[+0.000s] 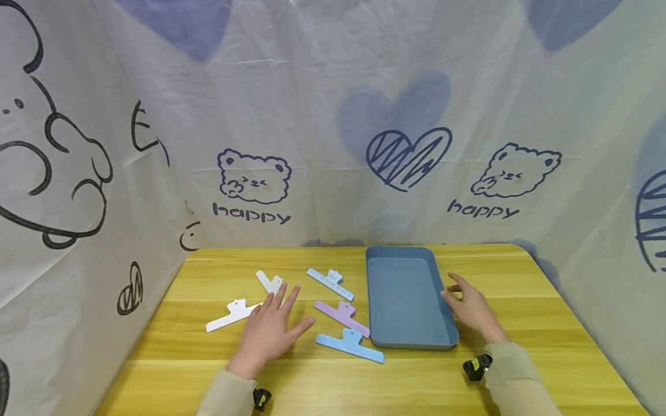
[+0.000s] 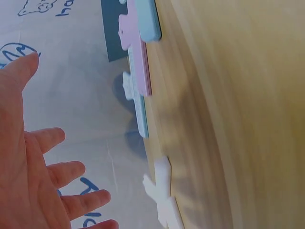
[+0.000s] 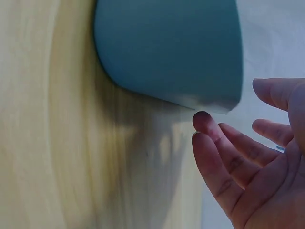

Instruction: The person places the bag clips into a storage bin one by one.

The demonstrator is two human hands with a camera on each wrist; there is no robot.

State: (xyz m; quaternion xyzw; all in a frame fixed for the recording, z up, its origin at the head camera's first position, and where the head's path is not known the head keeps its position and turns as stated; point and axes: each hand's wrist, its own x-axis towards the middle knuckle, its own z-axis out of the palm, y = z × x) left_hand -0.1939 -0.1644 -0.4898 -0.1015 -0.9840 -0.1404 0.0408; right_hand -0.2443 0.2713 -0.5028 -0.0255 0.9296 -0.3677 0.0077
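Note:
My left hand hovers over the left part of the table with its fingers spread, holding nothing. Around it lie a white clip, a second white clip partly hidden by the fingers, a pale blue patterned clip, a purple clip and a blue clip. The blue tray stands right of the clips. Beside its right wall is my right hand, fingers loosely bent and holding nothing. In the right wrist view the fingertips are close to the tray's wall; contact is unclear.
A wooden table carries everything. Behind it hangs a white cloth printed with hearts and bears, and cloth also closes in the left and right sides. Each wrist wears a small black device, such as the one on the right.

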